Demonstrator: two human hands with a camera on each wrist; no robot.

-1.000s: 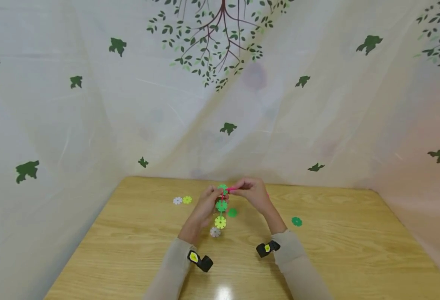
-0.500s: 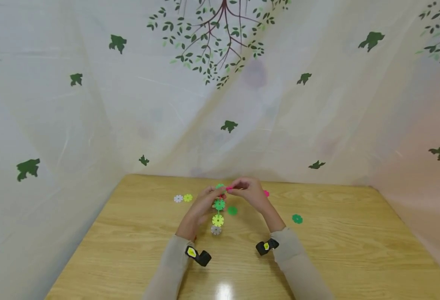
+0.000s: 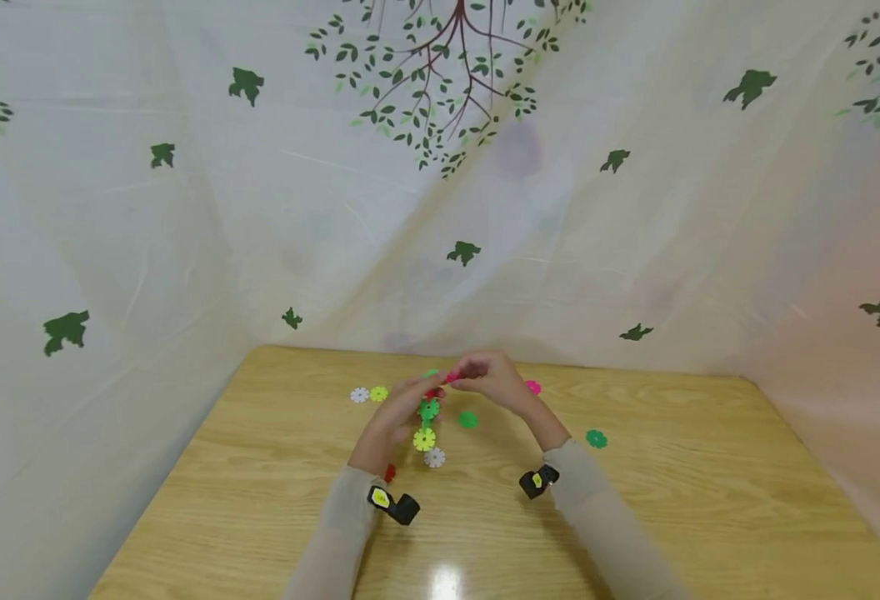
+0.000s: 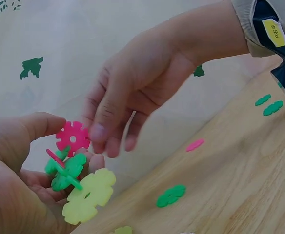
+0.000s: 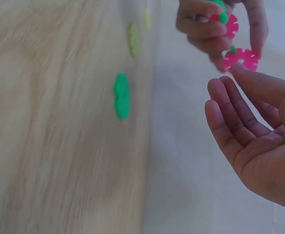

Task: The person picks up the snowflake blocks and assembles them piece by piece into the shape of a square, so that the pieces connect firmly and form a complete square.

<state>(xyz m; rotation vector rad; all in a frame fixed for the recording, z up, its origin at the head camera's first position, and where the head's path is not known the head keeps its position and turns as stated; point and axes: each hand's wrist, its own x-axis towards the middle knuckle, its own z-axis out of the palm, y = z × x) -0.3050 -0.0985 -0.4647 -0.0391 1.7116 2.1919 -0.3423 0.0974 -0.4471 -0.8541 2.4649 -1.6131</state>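
My left hand point(image 3: 402, 410) holds a chain of notched plastic snowflake discs. In the left wrist view a yellow disc point(image 4: 90, 196) forms the near end of the chain, joined to a green disc point(image 4: 68, 173). A thin red disc, seen edge-on, sits behind the green one. At the far end is a pink disc point(image 4: 72, 136), with the left index fingertip right at its upper edge. My right hand point(image 3: 494, 382) pinches this pink disc by its other edge. Seen from the right wrist, the right thumb overlaps the pink disc point(image 5: 242, 59), while the other fingers spread loosely below.
Loose discs lie on the wooden table point(image 3: 672, 500): white point(image 3: 360, 395) and yellow point(image 3: 378, 394) at left, green point(image 3: 467, 419) and white point(image 3: 434, 457) between the arms, pink point(image 3: 533, 387) and green point(image 3: 597, 438) at right. A red disc point(image 3: 390, 473) shows by the left wrist.
Both hands have shifted slightly left with the chain, and its lower end has swung left, away from the white disc. The red disc by the left wrist has come into view.
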